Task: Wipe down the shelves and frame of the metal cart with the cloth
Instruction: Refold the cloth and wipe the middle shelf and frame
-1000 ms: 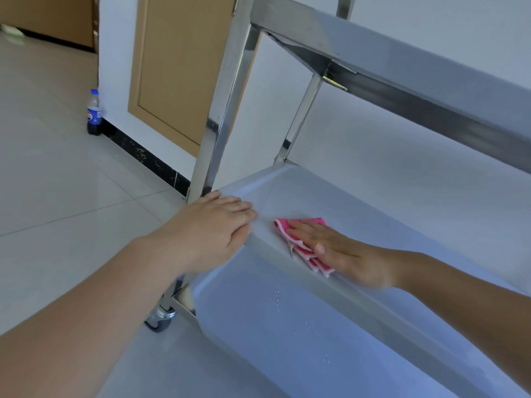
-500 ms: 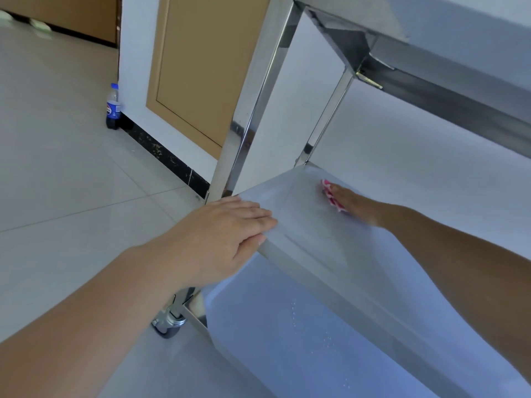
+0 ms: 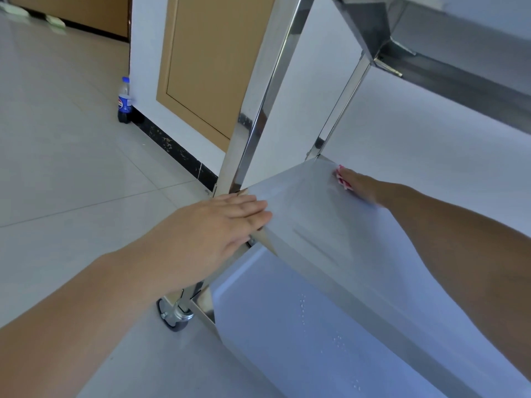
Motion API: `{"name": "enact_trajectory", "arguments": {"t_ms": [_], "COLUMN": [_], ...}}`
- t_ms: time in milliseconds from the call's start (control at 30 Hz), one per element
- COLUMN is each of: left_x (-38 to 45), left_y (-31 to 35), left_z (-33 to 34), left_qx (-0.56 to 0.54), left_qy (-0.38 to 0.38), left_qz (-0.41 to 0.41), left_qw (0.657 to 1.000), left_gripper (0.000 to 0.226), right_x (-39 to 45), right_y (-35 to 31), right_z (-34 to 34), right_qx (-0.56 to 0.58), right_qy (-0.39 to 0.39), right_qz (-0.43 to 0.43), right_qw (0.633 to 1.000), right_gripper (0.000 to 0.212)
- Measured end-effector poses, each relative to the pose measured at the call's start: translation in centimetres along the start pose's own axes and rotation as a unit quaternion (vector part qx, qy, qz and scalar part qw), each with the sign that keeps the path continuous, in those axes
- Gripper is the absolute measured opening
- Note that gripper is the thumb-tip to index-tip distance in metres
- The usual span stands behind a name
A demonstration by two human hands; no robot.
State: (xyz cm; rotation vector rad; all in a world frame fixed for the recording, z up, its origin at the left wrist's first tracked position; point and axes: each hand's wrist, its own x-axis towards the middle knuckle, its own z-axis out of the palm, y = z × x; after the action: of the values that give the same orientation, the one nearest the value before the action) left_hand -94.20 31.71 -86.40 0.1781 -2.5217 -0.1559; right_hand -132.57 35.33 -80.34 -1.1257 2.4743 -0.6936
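Observation:
A steel cart stands before me with its middle shelf [image 3: 310, 225] in the centre of the head view. My right hand [image 3: 360, 186] lies flat on the pink cloth [image 3: 342, 178] near the shelf's far corner, by the rear post [image 3: 342, 107]. Only the cloth's far edge shows past my fingers. My left hand [image 3: 227, 222] rests with straight fingers on the shelf's near corner, beside the front post [image 3: 258, 110]. The bottom shelf [image 3: 301, 334] below carries small water drops.
The top shelf's rim [image 3: 459, 67] overhangs at the upper right. A caster wheel [image 3: 172, 317] sits under the front post on the tiled floor. A cola bottle [image 3: 124, 100] stands by the white wall, next to a tan door panel [image 3: 207, 67].
My right hand has slid the cloth from the shelf's near edge to its far corner. The left hand has stayed on the near corner, and the view has shifted closer.

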Motion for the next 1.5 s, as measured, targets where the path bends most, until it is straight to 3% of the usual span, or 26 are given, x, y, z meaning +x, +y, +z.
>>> {"name": "enact_trajectory", "arguments": {"t_ms": [100,233,367,467,533,600,667,867,1067,1133,1200,1300,1500], "left_x": [-0.2,-0.2,-0.2,-0.2,-0.3,-0.4,-0.4,-0.9,-1.5,-1.3,-1.2,-1.1,-1.4], "left_y": [-0.5,-0.3,0.3,0.4,0.5,0.6,0.8,0.5,0.3,0.2,0.1,0.0,-0.7], "left_z": [0.3,0.4,0.0,-0.2,-0.2,-0.1,0.0,-0.4,-0.4,-0.3,-0.3,-0.3,0.1], "left_qx": [-0.058,-0.052,-0.039,-0.034,-0.026,-0.019,-0.008,0.013,-0.014,-0.039,-0.055,-0.065,-0.052], "left_qy": [-0.026,-0.041,-0.051,-0.056,-0.062,-0.070,-0.082,-0.081,-0.069,-0.061,-0.054,-0.036,0.018], "left_qz": [-0.012,-0.019,-0.024,-0.023,-0.025,-0.032,-0.041,-0.035,-0.039,-0.050,-0.058,-0.051,-0.021], "left_qw": [0.998,0.998,0.998,0.998,0.997,0.997,0.996,0.996,0.997,0.996,0.995,0.996,0.998], "left_gripper": [0.047,0.054,0.052,0.051,0.054,0.058,0.064,0.068,0.066,0.066,0.066,0.066,0.067], "right_x": [-1.3,-5.1,-10.4,-13.4,-13.7,-13.6,-14.2,-16.9,-19.9,-19.6,-18.8,-16.4,-10.8], "right_y": [-0.8,-1.9,-4.6,-5.0,-3.8,-2.2,-0.7,-2.0,-4.4,-5.6,-6.8,-7.9,-8.8], "right_z": [0.6,1.6,4.2,5.7,6.9,8.0,8.0,6.5,3.9,3.9,4.2,4.5,4.5], "right_qx": [0.015,0.028,0.085,0.085,-0.016,-0.189,-0.241,-0.058,-0.083,-0.077,0.000,0.030,0.072], "right_qy": [-0.009,-0.052,-0.111,-0.171,-0.155,-0.097,-0.087,-0.238,-0.260,-0.254,-0.234,-0.159,-0.099], "right_qz": [-0.010,-0.065,-0.153,-0.204,-0.239,-0.307,-0.335,-0.233,-0.305,-0.270,-0.204,-0.136,-0.082], "right_qw": [1.000,0.996,0.978,0.960,0.958,0.928,0.907,0.941,0.912,0.926,0.951,0.977,0.989], "right_gripper": [0.030,0.045,0.024,0.030,0.032,0.047,0.050,0.036,0.049,0.046,0.036,0.038,0.036]}}
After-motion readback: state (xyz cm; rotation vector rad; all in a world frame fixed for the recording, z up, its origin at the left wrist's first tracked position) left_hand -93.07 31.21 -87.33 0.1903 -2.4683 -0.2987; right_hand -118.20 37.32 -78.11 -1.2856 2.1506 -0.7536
